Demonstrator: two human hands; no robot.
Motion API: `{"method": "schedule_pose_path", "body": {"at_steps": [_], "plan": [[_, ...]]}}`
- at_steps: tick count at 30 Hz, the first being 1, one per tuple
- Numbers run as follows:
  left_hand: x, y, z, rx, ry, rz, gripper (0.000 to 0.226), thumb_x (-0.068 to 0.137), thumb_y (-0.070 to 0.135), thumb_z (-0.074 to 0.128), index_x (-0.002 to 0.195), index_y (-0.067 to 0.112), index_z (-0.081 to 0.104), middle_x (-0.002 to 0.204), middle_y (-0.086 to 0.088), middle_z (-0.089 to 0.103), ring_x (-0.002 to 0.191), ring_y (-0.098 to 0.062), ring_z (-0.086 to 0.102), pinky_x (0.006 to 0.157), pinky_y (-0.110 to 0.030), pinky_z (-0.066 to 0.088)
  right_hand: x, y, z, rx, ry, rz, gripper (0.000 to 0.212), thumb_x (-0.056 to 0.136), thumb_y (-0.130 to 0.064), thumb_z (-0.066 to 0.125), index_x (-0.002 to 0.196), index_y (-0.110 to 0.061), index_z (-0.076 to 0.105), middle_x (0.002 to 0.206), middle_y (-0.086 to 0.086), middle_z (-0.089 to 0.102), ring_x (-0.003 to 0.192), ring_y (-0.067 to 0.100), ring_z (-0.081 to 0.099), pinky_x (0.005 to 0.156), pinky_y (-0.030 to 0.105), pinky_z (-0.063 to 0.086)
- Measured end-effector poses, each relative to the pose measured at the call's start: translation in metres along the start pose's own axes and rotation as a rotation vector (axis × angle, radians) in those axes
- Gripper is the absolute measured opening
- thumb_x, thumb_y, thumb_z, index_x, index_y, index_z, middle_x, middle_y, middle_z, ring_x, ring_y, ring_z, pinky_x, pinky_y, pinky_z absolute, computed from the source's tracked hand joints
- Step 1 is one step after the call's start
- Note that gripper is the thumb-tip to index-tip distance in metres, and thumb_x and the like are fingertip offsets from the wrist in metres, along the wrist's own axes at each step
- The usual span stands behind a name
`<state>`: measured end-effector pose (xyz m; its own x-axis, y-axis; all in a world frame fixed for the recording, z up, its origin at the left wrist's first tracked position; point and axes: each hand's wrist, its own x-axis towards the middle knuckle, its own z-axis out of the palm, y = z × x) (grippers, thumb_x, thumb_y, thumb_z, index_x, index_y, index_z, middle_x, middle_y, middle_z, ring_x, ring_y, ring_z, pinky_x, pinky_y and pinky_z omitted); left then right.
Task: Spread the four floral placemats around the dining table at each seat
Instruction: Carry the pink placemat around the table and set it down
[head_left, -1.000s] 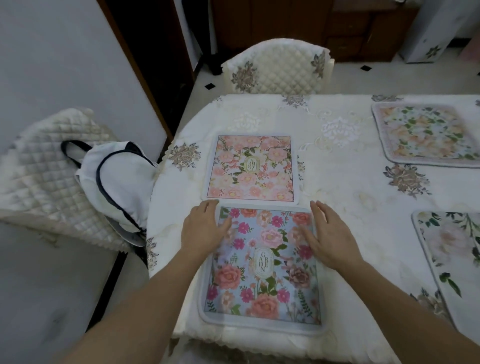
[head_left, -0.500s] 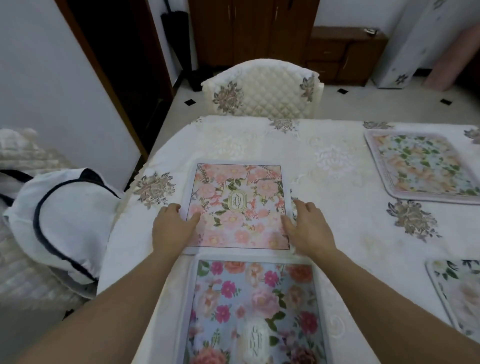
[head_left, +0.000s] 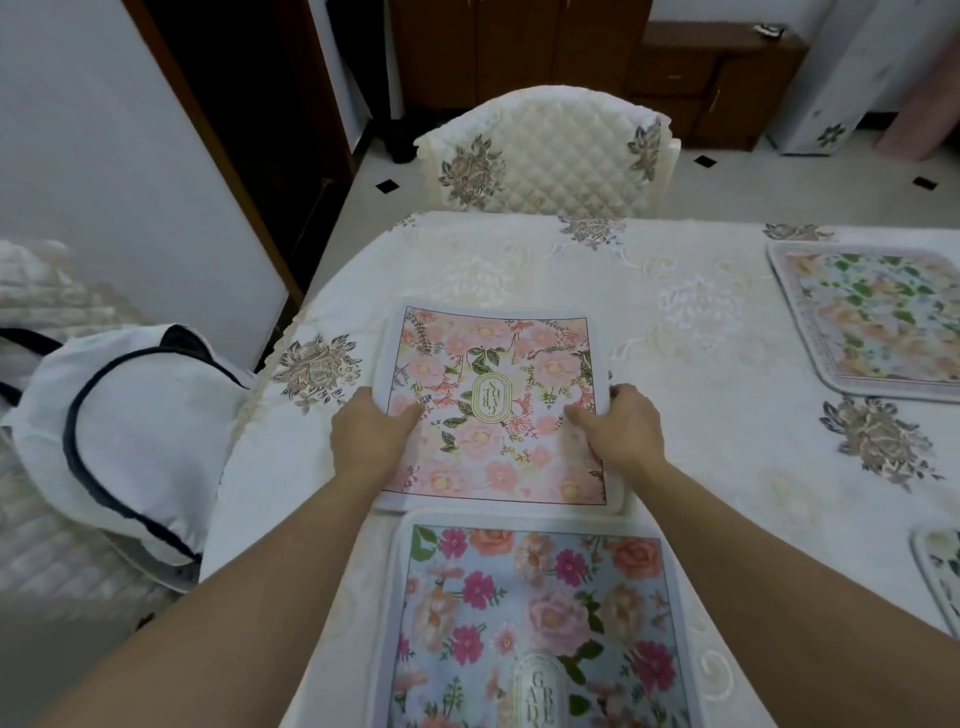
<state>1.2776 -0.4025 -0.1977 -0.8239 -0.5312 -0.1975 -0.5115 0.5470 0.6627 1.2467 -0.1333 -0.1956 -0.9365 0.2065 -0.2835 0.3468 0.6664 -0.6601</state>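
A pink floral placemat (head_left: 493, 364) lies in the middle of the table's left part. My left hand (head_left: 371, 441) grips its left edge, thumb on top. My right hand (head_left: 621, 428) grips its right edge the same way. Just below it a blue floral placemat (head_left: 530, 613) lies flat at the near edge. A green-and-peach placemat (head_left: 878, 317) lies at the far right. Only a corner of a fourth placemat (head_left: 940, 566) shows at the right border. All rest on the white embroidered tablecloth (head_left: 701, 457).
A quilted cream chair (head_left: 545, 156) stands at the table's far side. At the left, another quilted chair (head_left: 47, 291) carries a white bag with dark trim (head_left: 130, 441). Dark wooden cabinets (head_left: 675, 78) line the back wall.
My hands have left the blue placemat and moved up to the pink one, closing on its two side edges. The view has tilted upward.
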Motion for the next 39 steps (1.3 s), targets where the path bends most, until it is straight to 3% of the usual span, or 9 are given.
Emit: {"method": "schedule_pose_path", "body": {"at_steps": [7, 12, 17, 21, 26, 32, 36, 39], "plan": [[0.0, 0.002, -0.007, -0.212, -0.076, 0.073, 0.033, 0.089, 0.033, 0.074, 0.104, 0.008, 0.058, 0.098, -0.011, 0.067, 0.093, -0.034, 0.065, 0.082, -0.044, 0.054, 0.005, -0.01, 0.002, 0.16, -0.083, -0.052, 0.031, 0.099, -0.032, 0.056, 0.111, -0.005, 0.048, 0.108, 0.015, 0.06, 0.087, 0.027, 0.059, 0.068, 0.037, 0.048], [-0.002, 0.017, -0.026, -0.405, -0.11, 0.068, 0.025, 0.09, 0.021, 0.074, 0.109, 0.009, 0.062, 0.103, -0.013, 0.072, 0.095, -0.033, 0.07, 0.088, -0.051, 0.057, 0.003, -0.024, -0.022, 0.296, -0.065, -0.074, 0.034, 0.098, -0.032, 0.057, 0.12, -0.006, 0.051, 0.119, 0.013, 0.063, 0.108, 0.034, 0.062, 0.094, 0.055, 0.053], [-0.019, 0.045, -0.049, -0.475, -0.126, 0.101, 0.026, 0.09, 0.022, 0.074, 0.11, 0.012, 0.061, 0.105, -0.009, 0.073, 0.094, -0.03, 0.071, 0.082, -0.049, 0.06, -0.008, -0.035, -0.061, 0.407, -0.058, -0.138, 0.019, 0.098, -0.029, 0.059, 0.11, -0.015, 0.057, 0.106, 0.003, 0.068, 0.096, 0.025, 0.068, 0.086, 0.049, 0.058], [-0.051, 0.072, -0.064, -0.465, -0.152, 0.168, 0.021, 0.092, 0.022, 0.072, 0.107, 0.015, 0.06, 0.1, -0.001, 0.072, 0.093, -0.022, 0.071, 0.074, -0.034, 0.057, -0.027, -0.03, -0.1, 0.465, -0.027, -0.129, 0.016, 0.096, -0.029, 0.06, 0.107, -0.018, 0.059, 0.103, 0.003, 0.071, 0.09, 0.023, 0.071, 0.079, 0.047, 0.061], [-0.113, 0.097, -0.066, -0.415, -0.254, 0.205, 0.032, 0.095, 0.025, 0.068, 0.118, 0.005, 0.057, 0.112, -0.011, 0.071, 0.1, -0.03, 0.069, 0.089, -0.047, 0.057, -0.07, 0.002, -0.152, 0.474, 0.007, -0.136, 0.006, 0.097, -0.026, 0.06, 0.101, -0.025, 0.056, 0.102, 0.0, 0.07, 0.088, 0.021, 0.071, 0.073, 0.043, 0.061], [-0.201, 0.119, -0.042, -0.411, -0.285, 0.235, 0.013, 0.096, 0.027, 0.066, 0.103, 0.021, 0.058, 0.101, -0.001, 0.068, 0.09, -0.017, 0.068, 0.071, -0.024, 0.056, -0.125, 0.064, -0.217, 0.457, 0.024, -0.097, 0.016, 0.097, -0.026, 0.06, 0.11, -0.017, 0.059, 0.104, 0.006, 0.069, 0.09, 0.024, 0.07, 0.078, 0.047, 0.06], [-0.251, 0.14, -0.022, -0.453, -0.351, 0.217, 0.022, 0.096, 0.023, 0.066, 0.112, 0.011, 0.059, 0.109, -0.012, 0.071, 0.098, -0.031, 0.071, 0.087, -0.051, 0.058, -0.155, 0.103, -0.262, 0.494, 0.061, -0.087, 0.01, 0.097, -0.022, 0.059, 0.107, -0.025, 0.059, 0.101, 0.001, 0.071, 0.086, 0.019, 0.071, 0.066, 0.033, 0.057], [-0.28, 0.157, -0.006, -0.467, -0.393, 0.289, 0.012, 0.096, 0.021, 0.066, 0.107, 0.023, 0.062, 0.104, -0.001, 0.073, 0.095, -0.019, 0.071, 0.086, -0.041, 0.058, -0.179, 0.13, -0.295, 0.506, 0.134, -0.051, 0.008, 0.097, -0.024, 0.059, 0.101, -0.03, 0.058, 0.103, -0.002, 0.069, 0.086, 0.015, 0.069, 0.064, 0.03, 0.055]]}}
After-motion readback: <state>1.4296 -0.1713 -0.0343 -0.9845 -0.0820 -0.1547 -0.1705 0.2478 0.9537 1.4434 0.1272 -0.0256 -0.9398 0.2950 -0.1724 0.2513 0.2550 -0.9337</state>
